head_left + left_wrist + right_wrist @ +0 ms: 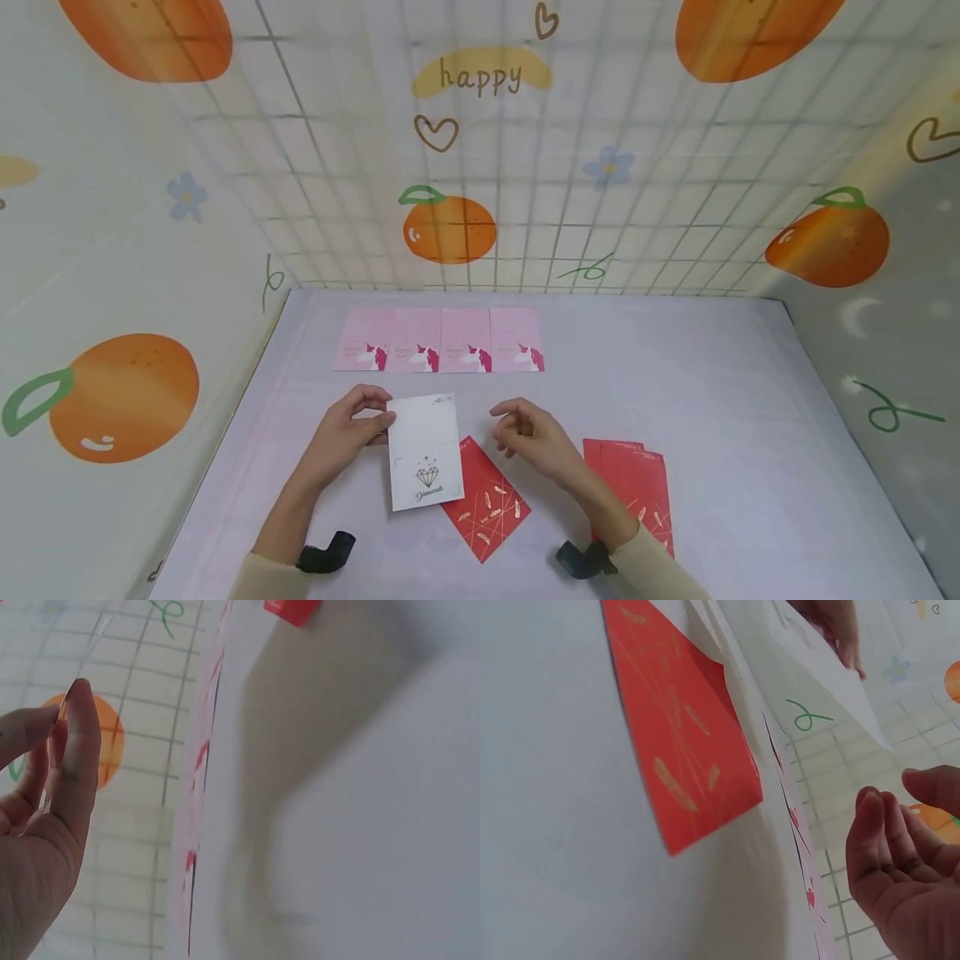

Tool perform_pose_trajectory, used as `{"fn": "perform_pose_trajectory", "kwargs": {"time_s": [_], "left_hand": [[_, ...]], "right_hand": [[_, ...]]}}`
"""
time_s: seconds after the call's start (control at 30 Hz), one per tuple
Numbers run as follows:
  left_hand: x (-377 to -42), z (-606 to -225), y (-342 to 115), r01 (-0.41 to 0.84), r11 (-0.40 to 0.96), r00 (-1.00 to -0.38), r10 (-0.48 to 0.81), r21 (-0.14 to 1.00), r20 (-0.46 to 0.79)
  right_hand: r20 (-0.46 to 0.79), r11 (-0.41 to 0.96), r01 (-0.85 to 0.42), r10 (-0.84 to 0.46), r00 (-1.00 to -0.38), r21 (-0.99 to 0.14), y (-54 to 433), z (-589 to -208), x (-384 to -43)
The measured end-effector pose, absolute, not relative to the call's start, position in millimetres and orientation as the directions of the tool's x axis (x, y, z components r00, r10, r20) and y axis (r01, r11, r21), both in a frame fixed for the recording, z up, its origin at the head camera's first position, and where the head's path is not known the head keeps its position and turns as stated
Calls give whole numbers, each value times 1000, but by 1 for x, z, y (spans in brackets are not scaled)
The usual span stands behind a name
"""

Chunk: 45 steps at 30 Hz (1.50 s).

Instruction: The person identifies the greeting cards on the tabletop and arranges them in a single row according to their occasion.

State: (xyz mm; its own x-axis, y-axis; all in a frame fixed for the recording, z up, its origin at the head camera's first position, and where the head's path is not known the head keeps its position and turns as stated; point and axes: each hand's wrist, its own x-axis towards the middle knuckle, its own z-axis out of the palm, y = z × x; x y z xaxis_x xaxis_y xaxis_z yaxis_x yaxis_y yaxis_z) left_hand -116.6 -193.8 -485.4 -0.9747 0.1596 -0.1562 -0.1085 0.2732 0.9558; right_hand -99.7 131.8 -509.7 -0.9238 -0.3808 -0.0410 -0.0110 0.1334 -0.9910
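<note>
My left hand (347, 433) pinches a white card (423, 433) by its left edge, thumb in front and fingers behind. The card bears a gold diamond drawing and the word "Diamonds" and is held up over the table. Partly behind it, a red card with gold feathers (491, 512) lies turned at an angle on the cloth. To the right of the white card, my right hand (536, 437) hovers with loosely bent fingers and nothing in them. In the right wrist view a gap shows between its thumb and fingertips (868, 806).
Pink unicorn cards (465, 340) lie in a row along the back of the table. More red cards (626, 475) overlap at the right, partly under the right forearm. A patterned cloth wall (525, 200) rises behind the pale table (712, 358).
</note>
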Motion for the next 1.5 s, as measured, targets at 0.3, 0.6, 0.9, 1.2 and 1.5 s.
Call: {"fn": "perform_pose_trajectory", "kwargs": {"time_s": [0.3,0.6,0.9,1.2,1.5], "left_hand": [[-126,-481,-177,-92,222,-985,123,971,-121],[-131,-478,-168,-84,188,-986,128,979,-109],[-129,-478,-165,-93,178,-986,120,980,-116],[-130,-482,-164,-83,165,-987,122,983,-104],[-130,-483,-162,-80,167,-986,128,983,-102]], "right_hand": [[-84,112,44,-384,-920,-993,126,-514,-90],[-132,99,102,-378,-916,-990,118,-516,-81],[-143,106,111,-373,-917,-988,117,-517,-79],[-127,112,91,-372,-920,-989,117,-519,-78],[-115,120,76,-365,-924,-990,118,-520,-77]]}}
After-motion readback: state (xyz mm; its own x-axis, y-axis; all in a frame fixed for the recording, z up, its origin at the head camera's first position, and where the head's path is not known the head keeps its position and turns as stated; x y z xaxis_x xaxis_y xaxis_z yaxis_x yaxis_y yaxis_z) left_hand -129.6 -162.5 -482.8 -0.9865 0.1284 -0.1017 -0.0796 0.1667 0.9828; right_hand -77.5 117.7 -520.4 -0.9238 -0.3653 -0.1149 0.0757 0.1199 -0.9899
